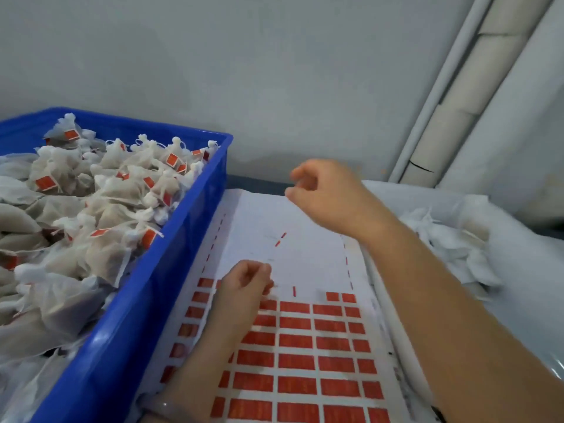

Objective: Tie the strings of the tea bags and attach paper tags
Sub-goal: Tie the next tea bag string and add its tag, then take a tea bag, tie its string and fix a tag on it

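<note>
Both our hands, left (247, 282) and right (320, 193), pinch over the white sheet of red paper tags (305, 346); what they grip we cannot tell, so a tag could slip.

Both arms are bare, no sleeves showing anywhere up to the frame edge. Left hand (245, 285) and right hand (328, 193) have no gloves and no rings that I can spot. Only thing worn is a pale, smooth bangle (163, 406) on the left wrist
</note>
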Available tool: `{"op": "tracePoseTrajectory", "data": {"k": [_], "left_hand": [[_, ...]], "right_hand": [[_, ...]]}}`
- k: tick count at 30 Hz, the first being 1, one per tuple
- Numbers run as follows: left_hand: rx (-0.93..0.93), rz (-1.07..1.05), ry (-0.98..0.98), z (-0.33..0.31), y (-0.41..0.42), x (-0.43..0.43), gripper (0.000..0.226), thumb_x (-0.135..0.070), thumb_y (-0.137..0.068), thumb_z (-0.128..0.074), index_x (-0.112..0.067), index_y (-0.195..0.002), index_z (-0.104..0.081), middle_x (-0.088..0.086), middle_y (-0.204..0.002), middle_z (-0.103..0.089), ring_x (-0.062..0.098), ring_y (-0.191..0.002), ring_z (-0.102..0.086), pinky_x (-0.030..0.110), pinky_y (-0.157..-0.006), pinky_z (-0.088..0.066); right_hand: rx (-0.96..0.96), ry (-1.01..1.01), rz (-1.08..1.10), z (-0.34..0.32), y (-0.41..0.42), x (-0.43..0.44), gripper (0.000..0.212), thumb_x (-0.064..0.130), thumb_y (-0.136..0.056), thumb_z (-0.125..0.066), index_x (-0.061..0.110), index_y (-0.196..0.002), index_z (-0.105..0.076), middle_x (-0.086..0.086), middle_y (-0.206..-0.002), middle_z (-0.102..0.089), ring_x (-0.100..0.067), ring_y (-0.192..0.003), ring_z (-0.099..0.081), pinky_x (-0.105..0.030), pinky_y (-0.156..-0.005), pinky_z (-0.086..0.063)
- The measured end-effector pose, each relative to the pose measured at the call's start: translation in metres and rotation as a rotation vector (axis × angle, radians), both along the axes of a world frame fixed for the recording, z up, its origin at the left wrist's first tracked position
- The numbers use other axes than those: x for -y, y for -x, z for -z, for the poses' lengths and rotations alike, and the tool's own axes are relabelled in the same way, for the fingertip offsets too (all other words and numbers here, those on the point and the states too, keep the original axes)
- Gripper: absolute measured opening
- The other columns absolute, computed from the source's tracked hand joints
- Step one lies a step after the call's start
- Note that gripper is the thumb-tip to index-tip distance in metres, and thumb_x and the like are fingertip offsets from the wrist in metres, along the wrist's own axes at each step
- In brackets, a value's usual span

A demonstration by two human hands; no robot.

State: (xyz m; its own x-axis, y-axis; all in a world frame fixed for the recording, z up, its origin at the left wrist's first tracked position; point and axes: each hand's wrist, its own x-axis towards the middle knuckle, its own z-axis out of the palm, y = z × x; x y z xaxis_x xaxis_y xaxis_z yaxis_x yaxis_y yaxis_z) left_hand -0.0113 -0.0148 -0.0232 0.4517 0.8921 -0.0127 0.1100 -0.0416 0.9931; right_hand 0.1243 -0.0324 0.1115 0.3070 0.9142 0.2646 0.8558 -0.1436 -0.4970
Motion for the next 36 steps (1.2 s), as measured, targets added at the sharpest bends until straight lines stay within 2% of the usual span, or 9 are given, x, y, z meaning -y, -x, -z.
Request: {"op": "tracePoseTrajectory", "data": {"k": [4,8,12,14,18,22,27,30,36], "left_hand": [[-0.294,0.255,-0.218,0.013,-0.004,0.007,0.009,-0.039,-0.091,-0.051,-0.038,-0.086,-0.058,-0.020,-0.084,-0.063,-0.004,-0.078,-0.060,0.008,-0.059,-0.040],[-0.344,0.248,-0.266,0.012,-0.006,0.008,0.009,-0.037,-0.090,-0.053,-0.041,-0.083,-0.058,-0.022,-0.083,-0.062,-0.006,-0.078,-0.058,0.007,-0.059,-0.039],[-0.343,0.201,-0.266,0.017,-0.007,0.006,0.009,-0.035,-0.090,-0.053,-0.038,-0.084,-0.060,-0.018,-0.082,-0.065,-0.004,-0.078,-0.059,0.008,-0.060,-0.038],[-0.345,0.198,-0.259,0.018,-0.007,0.006,0.009,-0.035,-0.090,-0.054,-0.038,-0.083,-0.059,-0.018,-0.082,-0.064,-0.003,-0.078,-0.059,0.007,-0.058,-0.037],[-0.352,0.184,-0.284,0.019,-0.006,0.004,0.009,-0.034,-0.090,-0.054,-0.037,-0.083,-0.059,-0.016,-0.083,-0.064,-0.001,-0.078,-0.058,0.008,-0.057,-0.036],[-0.356,0.192,-0.292,0.018,-0.007,0.004,0.008,-0.033,-0.090,-0.054,-0.036,-0.084,-0.059,-0.015,-0.084,-0.064,0.000,-0.079,-0.058,0.009,-0.058,-0.037],[-0.350,0.188,-0.301,0.019,-0.007,0.005,0.008,-0.032,-0.090,-0.054,-0.036,-0.084,-0.059,-0.015,-0.085,-0.064,0.001,-0.080,-0.058,0.009,-0.058,-0.037],[-0.353,0.188,-0.300,0.019,-0.007,0.005,0.008,-0.032,-0.090,-0.054,-0.036,-0.085,-0.059,-0.016,-0.085,-0.064,0.001,-0.080,-0.058,0.009,-0.058,-0.037],[-0.356,0.182,-0.293,0.019,-0.006,0.004,0.008,-0.033,-0.090,-0.054,-0.035,-0.085,-0.059,-0.016,-0.085,-0.063,0.002,-0.080,-0.059,0.009,-0.057,-0.037]], "right_hand": [[0.085,0.347,0.176,-0.012,-0.084,0.057,0.014,0.013,-0.081,-0.061,0.022,-0.088,-0.068,0.004,-0.088,-0.068,-0.010,-0.073,-0.061,-0.023,-0.063,-0.049],[0.062,0.645,0.259,0.018,-0.125,0.087,0.026,0.024,-0.073,-0.076,0.024,-0.095,-0.062,0.005,-0.099,-0.062,-0.014,-0.090,-0.060,-0.027,-0.079,-0.049],[0.119,0.689,0.370,0.035,-0.136,0.091,0.050,0.040,-0.059,-0.085,0.016,-0.096,-0.063,0.003,-0.095,-0.063,-0.013,-0.082,-0.059,-0.027,-0.065,-0.047],[0.164,0.700,0.442,0.043,-0.138,0.091,0.052,0.038,-0.059,-0.086,0.009,-0.097,-0.067,-0.005,-0.098,-0.066,-0.018,-0.084,-0.061,-0.030,-0.070,-0.048],[0.185,0.615,0.544,0.055,-0.146,0.093,0.033,0.018,-0.068,-0.079,0.009,-0.097,-0.068,-0.008,-0.097,-0.067,-0.026,-0.088,-0.062,-0.035,-0.081,-0.053],[0.147,0.526,0.544,0.051,-0.150,0.091,0.006,0.007,-0.077,-0.059,0.003,-0.076,-0.063,-0.008,-0.071,-0.058,-0.024,-0.069,-0.057,-0.028,-0.059,-0.046],[0.009,0.419,0.559,0.048,-0.156,0.098,0.014,0.007,-0.077,-0.055,-0.004,-0.083,-0.062,-0.022,-0.082,-0.062,-0.024,-0.069,-0.054,-0.036,-0.065,-0.050],[-0.149,0.391,0.554,0.045,-0.155,0.101,0.009,0.009,-0.075,-0.058,0.007,-0.070,-0.052,-0.012,-0.072,-0.053,-0.023,-0.066,-0.051,-0.026,-0.056,-0.037],[-0.315,0.081,0.528,0.035,-0.155,0.107,0.011,0.006,-0.077,-0.057,0.015,-0.071,-0.060,-0.002,-0.073,-0.063,-0.010,-0.059,-0.060,-0.023,-0.050,-0.040]]}}
